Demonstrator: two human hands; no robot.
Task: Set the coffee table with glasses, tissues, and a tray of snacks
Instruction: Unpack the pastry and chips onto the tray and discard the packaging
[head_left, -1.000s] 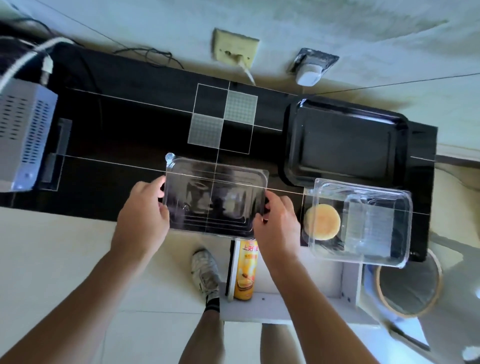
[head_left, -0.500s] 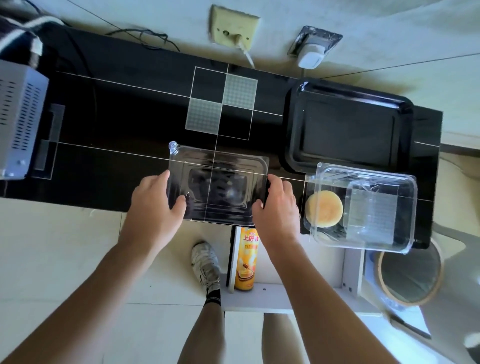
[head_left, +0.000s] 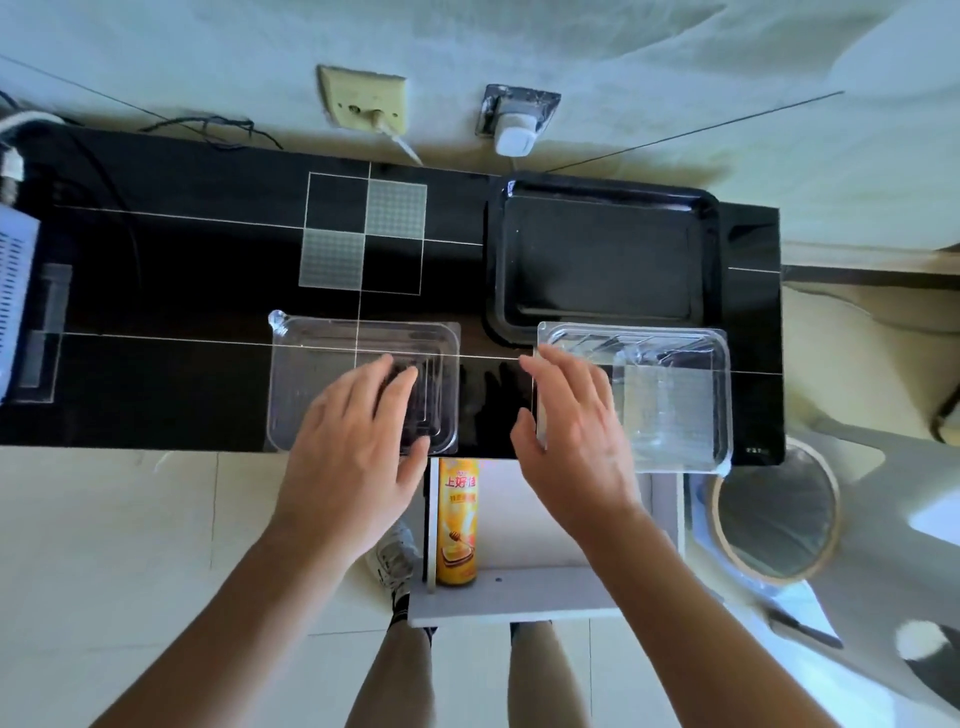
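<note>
the black coffee table (head_left: 156, 291) runs 9 to 3 o'clock, with bare top left of centre. the black tray (head_left: 605, 254) sits at 1 o'clock, near the far edge. a clear snack box (head_left: 675, 395) touches the tray's near rim and overhangs the table's front edge. its clear lid (head_left: 322, 374) lies flat at the front edge. the left hand (head_left: 353, 447) rests over the lid, fingers loosely spread; the right hand (head_left: 576, 441) has straight fingers at the box's left wall.
</note>
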